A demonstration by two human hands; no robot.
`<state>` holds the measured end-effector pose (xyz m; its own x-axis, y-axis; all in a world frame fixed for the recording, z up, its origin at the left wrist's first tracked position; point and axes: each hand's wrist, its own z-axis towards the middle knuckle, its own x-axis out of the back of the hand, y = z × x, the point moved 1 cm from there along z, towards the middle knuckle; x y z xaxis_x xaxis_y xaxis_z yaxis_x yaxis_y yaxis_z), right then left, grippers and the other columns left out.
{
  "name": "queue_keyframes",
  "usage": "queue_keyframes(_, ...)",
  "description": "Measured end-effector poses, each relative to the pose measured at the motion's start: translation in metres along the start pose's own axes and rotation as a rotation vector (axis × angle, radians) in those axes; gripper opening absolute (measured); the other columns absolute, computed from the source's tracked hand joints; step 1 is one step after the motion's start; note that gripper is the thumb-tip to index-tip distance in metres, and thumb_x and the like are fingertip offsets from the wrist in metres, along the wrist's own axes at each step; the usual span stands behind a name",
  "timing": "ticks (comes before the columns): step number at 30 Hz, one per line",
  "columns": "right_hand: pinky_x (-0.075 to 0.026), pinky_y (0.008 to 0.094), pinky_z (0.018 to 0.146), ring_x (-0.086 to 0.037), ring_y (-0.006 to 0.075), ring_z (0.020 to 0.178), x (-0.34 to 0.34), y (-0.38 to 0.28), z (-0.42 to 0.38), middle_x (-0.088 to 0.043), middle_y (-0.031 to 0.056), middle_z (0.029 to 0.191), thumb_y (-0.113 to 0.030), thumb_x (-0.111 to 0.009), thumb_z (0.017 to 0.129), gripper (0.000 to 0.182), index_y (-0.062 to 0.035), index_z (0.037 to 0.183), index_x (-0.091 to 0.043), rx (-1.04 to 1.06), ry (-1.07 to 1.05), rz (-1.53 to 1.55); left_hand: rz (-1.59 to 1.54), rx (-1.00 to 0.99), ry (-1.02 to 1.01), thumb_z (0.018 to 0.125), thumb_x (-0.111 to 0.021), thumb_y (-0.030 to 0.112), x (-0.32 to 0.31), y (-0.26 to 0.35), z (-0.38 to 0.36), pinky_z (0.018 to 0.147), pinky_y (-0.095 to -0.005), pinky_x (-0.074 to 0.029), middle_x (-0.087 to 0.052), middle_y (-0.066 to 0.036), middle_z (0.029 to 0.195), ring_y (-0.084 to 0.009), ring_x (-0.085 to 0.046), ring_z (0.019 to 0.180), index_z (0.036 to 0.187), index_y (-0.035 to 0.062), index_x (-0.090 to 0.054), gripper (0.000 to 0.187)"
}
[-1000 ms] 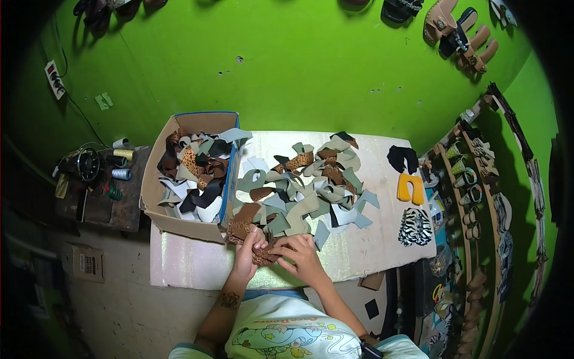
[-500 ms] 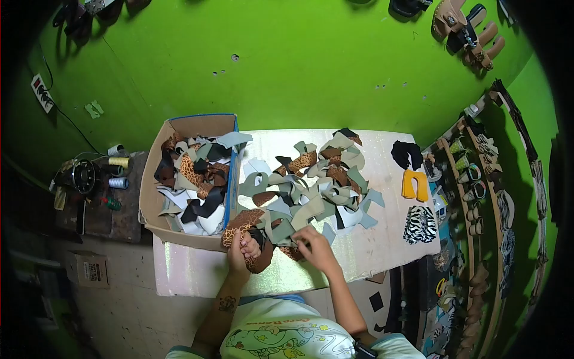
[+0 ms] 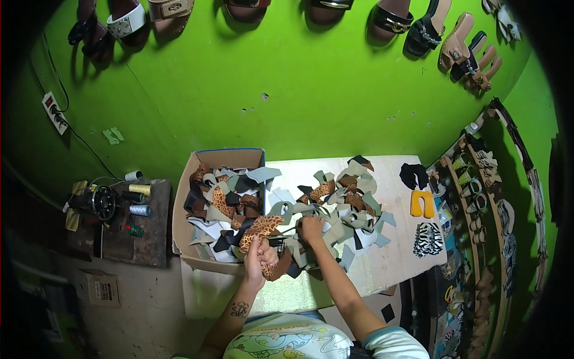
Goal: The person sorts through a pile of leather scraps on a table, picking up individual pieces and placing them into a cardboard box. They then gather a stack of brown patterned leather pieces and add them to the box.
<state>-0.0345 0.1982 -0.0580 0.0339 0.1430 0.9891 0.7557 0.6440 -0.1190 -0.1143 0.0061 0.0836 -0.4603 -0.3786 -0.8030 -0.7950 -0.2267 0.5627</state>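
Note:
My left hand [image 3: 261,258] is closed around several animal-print leather pieces [image 3: 260,232], brown with tan spots, held above the front of the table beside the box. My right hand [image 3: 311,230] reaches into the heap of loose leather pieces [image 3: 330,222], its fingers pinched together at the heap's near left side. What they grip, if anything, I cannot make out. Olive, grey, brown, black and spotted pieces make up the heap. A cardboard box [image 3: 206,263] at the left is filled with similar scraps.
On the table's [image 3: 206,296] right side lie black pieces [image 3: 413,176], yellow pieces [image 3: 422,204] and zebra-print pieces [image 3: 428,240]. A sewing machine [image 3: 101,203] and thread spools [image 3: 140,210] stand left. Sandals [image 3: 388,21] hang on the green wall; a shoe rack [image 3: 472,221] stands right.
The head view has tilted up, showing more wall. My right hand has moved up and inward, deeper into the heap, its fingers closing. My left hand keeps holding the animal-print pieces.

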Motion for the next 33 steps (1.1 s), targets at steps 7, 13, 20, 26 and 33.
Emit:
queue_keyframes(7, -0.045, 0.0386, 0.065, -0.059, 0.0373, 0.072, 0.067, 0.006, -0.018, -0.061, 0.0193, 0.077, -0.026, -0.062, 0.077, 0.026, -0.0015, 0.084, -0.063, -0.093, 0.201, 0.462, -0.145, -0.121, 0.082, 0.095, -0.029, 0.034, -0.002, 0.009, 0.014, 0.046, -0.0208, -0.023, -0.021, 0.007, 0.05, -0.0045, -0.019, 0.042, 0.064, 0.0164, -0.031, 0.035)
queue_keyframes(13, -0.046, 0.0324, 0.056, -0.06, 0.0196, 0.06, 0.118, 0.001, -0.036, -0.061, 0.012, 0.065, -0.023, -0.064, 0.078, 0.029, 0.0051, 0.082, -0.06, -0.164, 0.339, 0.932, -0.233, -0.058, 0.106, 0.094, -0.029, 0.04, -0.016, -0.014, 0.001, 0.053, -0.0215, -0.028, -0.024, 0.006, 0.055, -0.0062, -0.025, 0.049, 0.069, 0.014, -0.033, 0.036)
queue_keyframes(20, -0.05, 0.0226, 0.053, -0.058, 0.0107, 0.067, 0.192, -0.027, -0.054, -0.06, 0.0063, 0.083, -0.011, -0.06, 0.081, 0.019, 0.0017, 0.095, -0.055, 0.037, 0.288, 1.579, -0.113, -0.193, 0.06, 0.093, -0.028, 0.041, -0.006, 0.017, -0.011, 0.054, -0.0226, -0.031, -0.031, 0.003, 0.058, -0.0076, -0.032, 0.052, 0.077, 0.0111, -0.04, 0.036)
queue_keyframes(26, -0.049, 0.0233, 0.056, -0.059, 0.0106, 0.072, 0.232, -0.062, -0.096, -0.061, 0.0057, 0.083, -0.009, -0.062, 0.079, 0.019, 0.0011, 0.094, -0.055, 0.169, 0.13, 1.633, 0.193, -0.141, -0.008, 0.092, -0.021, 0.047, -0.005, 0.058, 0.005, 0.071, -0.0254, -0.043, -0.056, -0.008, 0.081, -0.0166, -0.054, 0.074, 0.096, 0.0022, -0.049, 0.053)
queue_keyframes(33, -0.048, 0.0244, 0.067, -0.057, 0.0097, 0.079, 0.234, -0.094, -0.127, -0.061, 0.0048, 0.088, -0.01, -0.067, 0.076, 0.031, 0.0017, 0.1, -0.052, 0.467, -0.02, 1.486, 0.491, 0.04, -0.215, 0.091, -0.018, 0.052, -0.028, 0.061, -0.052, 0.093, -0.0329, -0.042, -0.052, -0.013, 0.114, -0.0197, -0.051, 0.108, 0.127, 0.0046, -0.033, 0.061)
